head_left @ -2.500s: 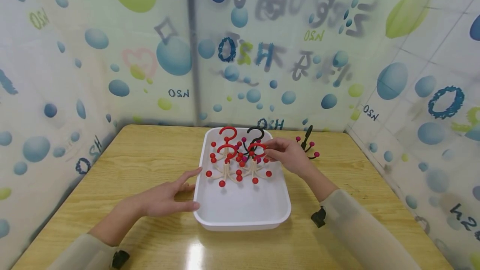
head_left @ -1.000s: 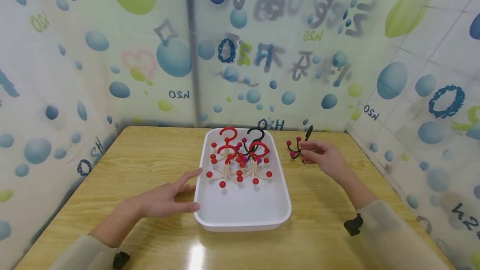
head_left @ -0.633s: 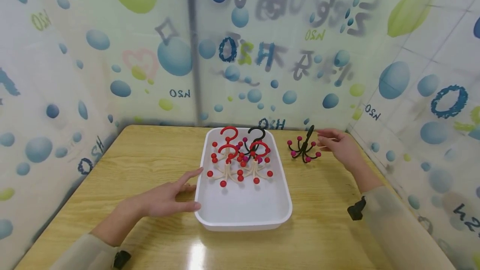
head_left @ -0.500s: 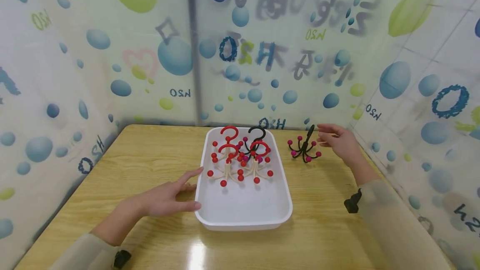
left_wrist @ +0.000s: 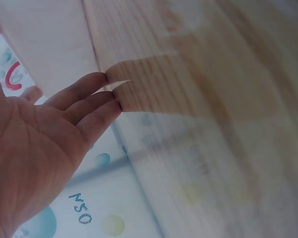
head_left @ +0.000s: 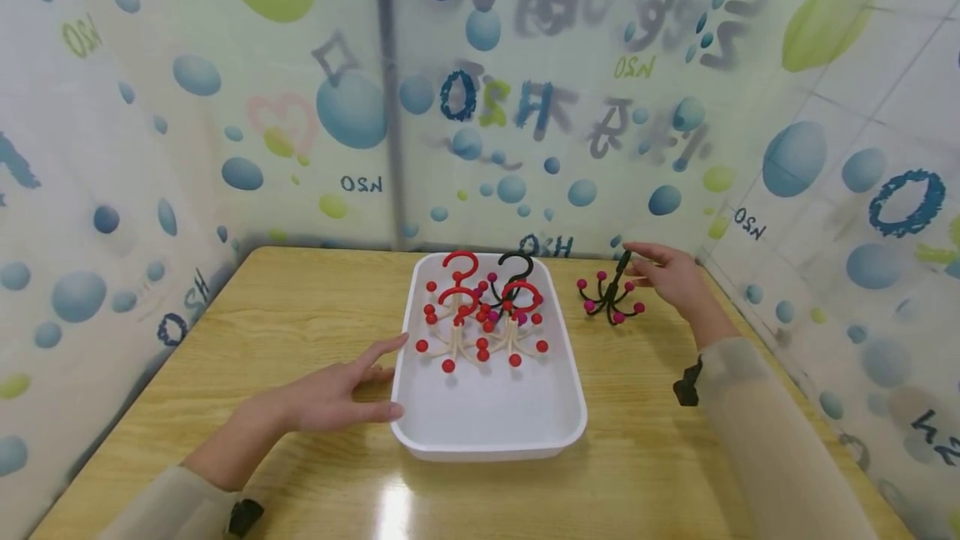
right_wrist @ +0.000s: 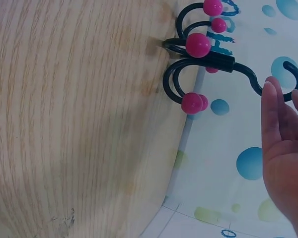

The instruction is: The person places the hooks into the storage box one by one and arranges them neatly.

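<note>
A black rotating hook hanger (head_left: 611,294) with several curved arms tipped in pink balls stands upright on the table, right of the white tray (head_left: 487,432). My right hand (head_left: 671,277) is at its top hook; in the right wrist view the straight fingers (right_wrist: 273,111) overlap the hook's curve, with the thumb apart from them. Inside the tray are three beige hangers with red hooks and red balls, the front ones being a left hanger (head_left: 456,340) and a right hanger (head_left: 513,336), plus another black hanger (head_left: 513,273). My left hand (head_left: 326,397) touches the tray's left rim, fingers spread.
The wooden table (head_left: 300,315) extends on both sides of the tray. Patterned curtain-like walls (head_left: 300,107) close off its back and sides. In the tray, the hangers stand toward the back half.
My right hand has left the hanger in the tray, moved right past the black one, and come in to its hook. The left hand stays at the rim.
</note>
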`<state>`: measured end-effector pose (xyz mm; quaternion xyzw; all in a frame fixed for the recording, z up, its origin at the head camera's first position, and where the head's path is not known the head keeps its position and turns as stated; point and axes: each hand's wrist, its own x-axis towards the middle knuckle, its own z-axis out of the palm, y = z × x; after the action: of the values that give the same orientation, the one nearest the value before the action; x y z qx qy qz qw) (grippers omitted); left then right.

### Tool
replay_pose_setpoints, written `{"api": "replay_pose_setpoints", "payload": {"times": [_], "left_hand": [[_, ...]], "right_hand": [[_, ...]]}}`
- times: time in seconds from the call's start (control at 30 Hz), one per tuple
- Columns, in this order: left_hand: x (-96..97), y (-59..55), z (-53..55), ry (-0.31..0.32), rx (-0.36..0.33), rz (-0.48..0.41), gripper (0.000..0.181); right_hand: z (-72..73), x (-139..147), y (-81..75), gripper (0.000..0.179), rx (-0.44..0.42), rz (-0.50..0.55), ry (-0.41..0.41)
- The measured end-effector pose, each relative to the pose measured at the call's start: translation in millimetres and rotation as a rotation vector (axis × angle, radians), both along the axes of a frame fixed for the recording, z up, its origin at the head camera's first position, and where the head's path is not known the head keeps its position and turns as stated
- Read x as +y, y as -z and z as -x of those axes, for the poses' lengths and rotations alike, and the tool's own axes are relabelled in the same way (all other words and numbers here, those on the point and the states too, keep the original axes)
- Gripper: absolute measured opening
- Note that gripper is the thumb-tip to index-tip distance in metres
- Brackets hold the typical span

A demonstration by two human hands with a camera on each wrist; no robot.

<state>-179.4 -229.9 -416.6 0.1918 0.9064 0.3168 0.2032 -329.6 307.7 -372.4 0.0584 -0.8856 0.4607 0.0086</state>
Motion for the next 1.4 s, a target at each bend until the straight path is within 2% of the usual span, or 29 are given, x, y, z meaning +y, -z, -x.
{"api": "replay_pose_setpoints", "payload": {"times": [0.2,0.43,0.67,0.9,1.17,1.4], "left_hand": [[0.3,-1.2,0.5,-0.004,-0.002,0.005,0.1],[0.2,-0.5,1.9,-0.011,-0.001,0.015,0.1],[-0.1,-3.9,1.2,-0.001,0.007,0.011,0.1],[0.5,-1.2,1.3,-0.01,-0.012,0.013,0.101],[0.1,-0.4,-0.3,-0.009,-0.011,0.006,0.101],[0.0,0.2,-0.2,-0.014,-0.009,0.008,0.1]], "right_hand": [[0.9,-2.3,1.7,0.045,0.026,0.008,0.008],[0.2,-1.5,4.5,0.045,0.066,-0.054,0.037],[-2.2,-2.0,3.9,0.046,0.048,0.031,0.083],[-9.0,-0.6,4.2,0.047,0.052,0.012,0.089],[-27.5,2.7,-2.8,0.046,0.1,0.023,0.069],[-63.8,-0.3,-20.0,0.045,0.199,0.02,0.063]]}}
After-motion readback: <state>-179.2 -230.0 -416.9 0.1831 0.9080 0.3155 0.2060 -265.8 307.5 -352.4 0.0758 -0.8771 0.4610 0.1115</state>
